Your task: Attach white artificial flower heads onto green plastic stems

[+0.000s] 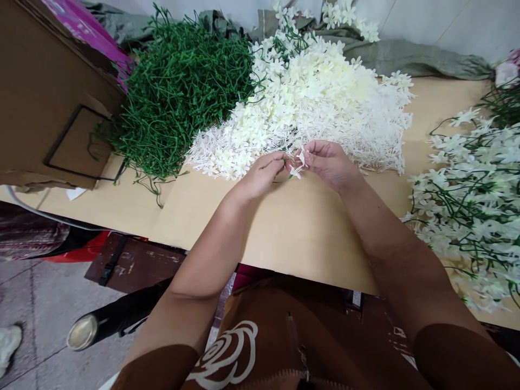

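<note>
My left hand (260, 174) and my right hand (327, 161) meet over the wooden table (284, 222), just in front of a big heap of loose white plastic flowers (312, 103). Both hands are closed in a pinch. My left fingers hold a thin green stem (286, 162). Between the fingertips of my right hand is a small white flower (299, 158), touching the stem's end. A pile of bare green stems (179, 92) lies to the left of the white heap.
Finished green stems with white flowers (475, 200) lie piled at the table's right end. A brown cardboard box (44, 97) stands at the left. Grey-green cloth (406, 57) lies along the back wall. A dark boot (114, 319) rests on the floor below.
</note>
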Action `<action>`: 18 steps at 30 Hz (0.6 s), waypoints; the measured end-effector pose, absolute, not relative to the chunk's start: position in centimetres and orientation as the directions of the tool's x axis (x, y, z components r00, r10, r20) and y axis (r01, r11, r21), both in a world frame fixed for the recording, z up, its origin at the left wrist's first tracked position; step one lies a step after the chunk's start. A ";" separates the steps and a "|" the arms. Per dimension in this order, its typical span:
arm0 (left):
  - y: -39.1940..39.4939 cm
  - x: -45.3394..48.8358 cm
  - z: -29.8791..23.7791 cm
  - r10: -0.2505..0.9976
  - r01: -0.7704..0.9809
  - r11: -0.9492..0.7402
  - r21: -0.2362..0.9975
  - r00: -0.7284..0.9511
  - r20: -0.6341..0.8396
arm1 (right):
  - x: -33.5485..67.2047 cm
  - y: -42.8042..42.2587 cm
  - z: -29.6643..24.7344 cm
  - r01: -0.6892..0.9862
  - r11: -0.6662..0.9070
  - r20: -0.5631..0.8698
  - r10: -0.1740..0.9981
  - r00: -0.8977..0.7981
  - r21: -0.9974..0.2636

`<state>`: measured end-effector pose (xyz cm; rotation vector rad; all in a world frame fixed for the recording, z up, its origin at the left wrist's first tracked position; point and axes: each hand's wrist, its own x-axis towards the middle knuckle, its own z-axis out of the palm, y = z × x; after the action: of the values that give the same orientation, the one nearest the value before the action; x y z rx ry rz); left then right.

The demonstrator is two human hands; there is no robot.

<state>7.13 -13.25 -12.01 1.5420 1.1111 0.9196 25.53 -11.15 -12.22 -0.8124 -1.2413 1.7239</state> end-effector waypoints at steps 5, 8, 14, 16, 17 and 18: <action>-13.3 7.2 -12.1 0.939 0.134 -0.043 0.990 0.345 -0.005 | 25.0 -11.5 -12.1 -0.286 -0.200 -0.047 0.885 -0.464 -0.937; -13.3 7.2 -12.5 0.924 0.074 -0.016 0.997 0.383 -0.014 | 24.6 -11.6 -12.0 -0.287 -0.202 -0.037 0.870 -0.492 -0.936; -13.4 7.6 -12.3 0.912 -0.040 0.049 0.998 0.408 -0.029 | 24.5 -11.6 -12.2 -0.336 -0.236 -0.053 0.879 -0.474 -0.912; -13.4 7.8 -12.0 0.915 -0.033 0.043 0.999 0.403 -0.026 | 24.6 -11.5 -12.2 -0.338 -0.249 -0.065 0.879 -0.472 -0.908; -13.4 7.8 -11.9 0.913 -0.028 0.036 0.999 0.407 -0.021 | 24.6 -11.5 -12.2 -0.341 -0.255 -0.070 0.878 -0.473 -0.905; -13.4 7.8 -11.9 0.909 -0.026 0.029 0.999 0.416 -0.015 | 24.6 -11.5 -12.2 -0.344 -0.261 -0.074 0.878 -0.474 -0.902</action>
<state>7.78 -13.36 -11.89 1.3431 0.8781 0.8882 24.63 -11.51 -12.24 -0.7561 -1.1141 1.8458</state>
